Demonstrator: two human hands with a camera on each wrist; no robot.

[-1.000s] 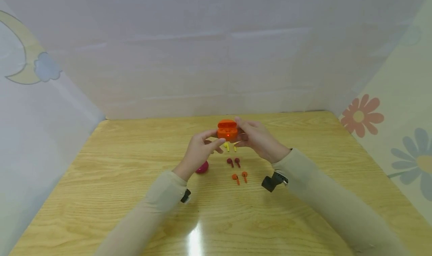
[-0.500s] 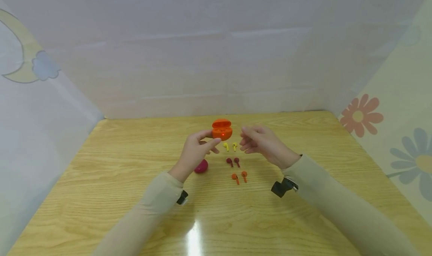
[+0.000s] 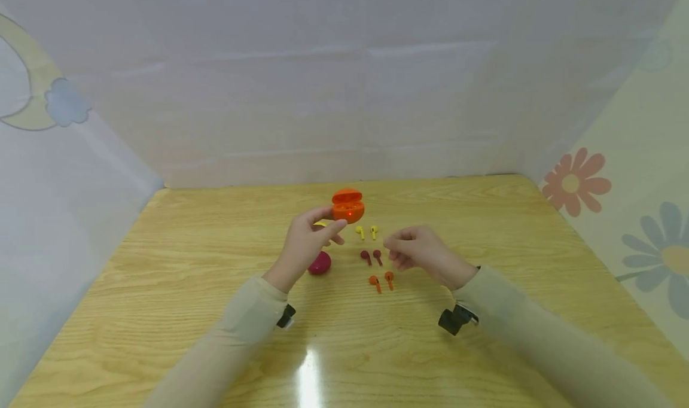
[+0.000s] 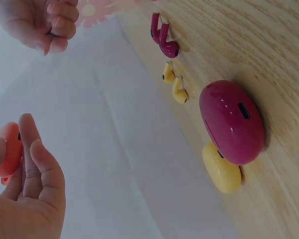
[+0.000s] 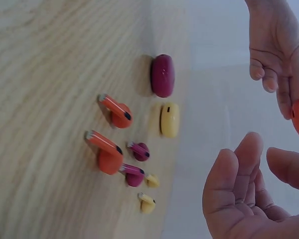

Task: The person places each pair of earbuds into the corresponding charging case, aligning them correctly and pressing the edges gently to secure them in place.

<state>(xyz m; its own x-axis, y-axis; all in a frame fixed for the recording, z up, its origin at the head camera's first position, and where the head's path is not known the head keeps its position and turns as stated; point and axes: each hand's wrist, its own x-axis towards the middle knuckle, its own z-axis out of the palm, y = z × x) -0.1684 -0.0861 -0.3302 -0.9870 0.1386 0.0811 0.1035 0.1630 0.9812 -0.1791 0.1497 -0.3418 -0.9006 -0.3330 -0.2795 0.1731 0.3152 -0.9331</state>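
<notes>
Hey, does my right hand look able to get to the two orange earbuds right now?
Likely yes: your right hand looks empty and hangs near the orange earbuds, which lie uncovered on the table. Your left hand holds the orange case away from them, leaving the way free.

In the head view, the left arm (image 3: pixel 223 345), sleeved to the wrist, slanted up from the lower left, and the right arm (image 3: pixel 543 330), likewise sleeved, reached in from the lower right corner. The left hand (image 3: pixel 302 240), just left of centre, held a pinching grip, its thumb angled toward the upper right. The right hand (image 3: pixel 424 253) sat slightly lower, right of centre, fingers loosely bent. The 2 hands were apart.
</notes>
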